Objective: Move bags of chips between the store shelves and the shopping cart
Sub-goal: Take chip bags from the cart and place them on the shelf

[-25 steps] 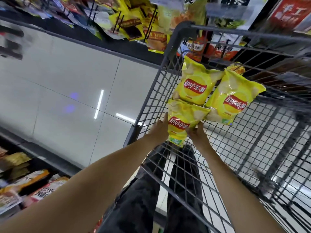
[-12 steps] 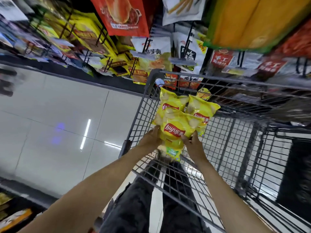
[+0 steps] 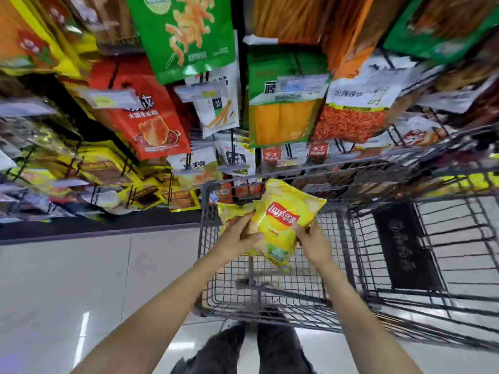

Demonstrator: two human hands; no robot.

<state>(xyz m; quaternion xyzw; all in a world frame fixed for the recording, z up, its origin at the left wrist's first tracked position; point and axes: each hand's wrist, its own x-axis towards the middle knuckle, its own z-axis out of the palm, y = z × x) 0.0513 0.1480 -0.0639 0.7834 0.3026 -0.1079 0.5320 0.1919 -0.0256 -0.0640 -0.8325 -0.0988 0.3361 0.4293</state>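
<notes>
A yellow Lay's chip bag (image 3: 283, 225) is held up over the grey wire shopping cart (image 3: 337, 265). My left hand (image 3: 237, 236) grips its left edge, and my right hand (image 3: 310, 241) pinches its right edge. Behind my left hand, another yellow Lay's bag (image 3: 232, 211) lies in the cart's far left corner, partly hidden. The store shelves (image 3: 189, 117) with hanging snack bags stand just beyond the cart.
The cart's folded child-seat flap (image 3: 405, 244) is at the right. Pale tiled floor (image 3: 81, 279) stretches to the left. A dark shelf base (image 3: 94, 228) runs along the floor. My legs in dark trousers (image 3: 243, 352) are below the cart.
The view has tipped up toward the shelves. Both hands have lifted the front chip bag higher, clear of the other bags in the cart.
</notes>
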